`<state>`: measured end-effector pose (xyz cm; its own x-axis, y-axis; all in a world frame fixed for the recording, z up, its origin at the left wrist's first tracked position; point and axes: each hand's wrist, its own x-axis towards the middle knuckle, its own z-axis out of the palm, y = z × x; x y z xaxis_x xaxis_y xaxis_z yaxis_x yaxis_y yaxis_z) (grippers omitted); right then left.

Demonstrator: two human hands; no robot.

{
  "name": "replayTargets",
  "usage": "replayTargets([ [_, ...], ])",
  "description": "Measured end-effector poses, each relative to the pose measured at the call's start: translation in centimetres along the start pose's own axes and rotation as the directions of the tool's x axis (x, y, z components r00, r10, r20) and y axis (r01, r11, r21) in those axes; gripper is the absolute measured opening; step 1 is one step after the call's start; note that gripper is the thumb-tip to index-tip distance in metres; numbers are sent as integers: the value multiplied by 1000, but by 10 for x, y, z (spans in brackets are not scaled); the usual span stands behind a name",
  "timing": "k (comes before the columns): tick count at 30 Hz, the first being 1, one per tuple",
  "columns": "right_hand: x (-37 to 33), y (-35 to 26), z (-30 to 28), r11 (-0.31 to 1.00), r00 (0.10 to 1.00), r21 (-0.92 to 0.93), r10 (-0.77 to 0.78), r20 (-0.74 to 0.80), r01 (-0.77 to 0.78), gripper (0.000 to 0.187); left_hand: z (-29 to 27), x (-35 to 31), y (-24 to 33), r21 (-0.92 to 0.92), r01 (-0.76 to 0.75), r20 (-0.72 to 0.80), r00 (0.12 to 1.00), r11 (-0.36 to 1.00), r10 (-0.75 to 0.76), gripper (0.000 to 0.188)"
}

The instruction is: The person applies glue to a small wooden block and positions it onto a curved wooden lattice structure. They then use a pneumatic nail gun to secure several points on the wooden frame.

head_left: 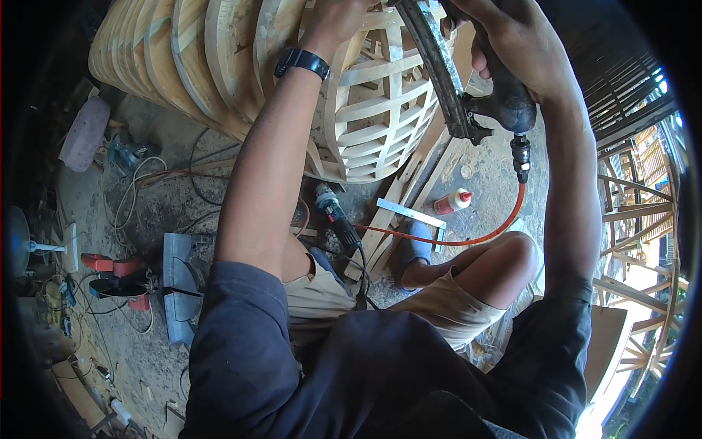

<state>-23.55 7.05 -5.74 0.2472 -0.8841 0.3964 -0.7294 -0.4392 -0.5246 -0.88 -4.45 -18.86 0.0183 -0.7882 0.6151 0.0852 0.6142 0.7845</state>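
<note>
A black pneumatic nail gun [506, 106] is gripped by my right hand [537, 58] at the top right, the fingers wrapped around its handle. Its long worn magazine [435, 69] slants beside the wooden frame. From the fitting under the handle an orange air hose [468, 242] curves down and left. My left hand [338, 16] is up against the top edge of the view, by the wooden frame; its fingers are mostly cut off. The large curved frame [245, 58] has thick ribs on the left and a lattice of slats [373, 133] on the right.
On the floor lie an angle grinder [338, 221], a metal square [411, 212] over wooden strips, and a red glue bottle with a white top [452, 202]. Left are a power saw with a metal base [178, 278], loose cables and a fan [20, 243]. Bamboo slats stand right.
</note>
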Motion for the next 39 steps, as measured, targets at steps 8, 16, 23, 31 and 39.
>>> replayTargets([
  [8,-6,-9,-8,990,989,87,-117,86,109,44,4,1,2,21,-30,3,1000,999,30,27],
  [16,8,-20,-2,995,993,-20,-98,65,99,43,-9,0,0,-21,12,28,1000,1000,-12,31],
  [23,7,-31,-21,999,988,-34,-20,152,26,44,8,4,-2,19,-80,0,997,997,80,27],
  [31,16,-26,-8,1000,994,24,-19,108,17,44,-9,3,0,206,-35,2,999,978,36,26],
  [39,19,-12,-18,995,979,70,-85,188,73,41,0,0,3,262,-50,-22,998,964,57,26],
])
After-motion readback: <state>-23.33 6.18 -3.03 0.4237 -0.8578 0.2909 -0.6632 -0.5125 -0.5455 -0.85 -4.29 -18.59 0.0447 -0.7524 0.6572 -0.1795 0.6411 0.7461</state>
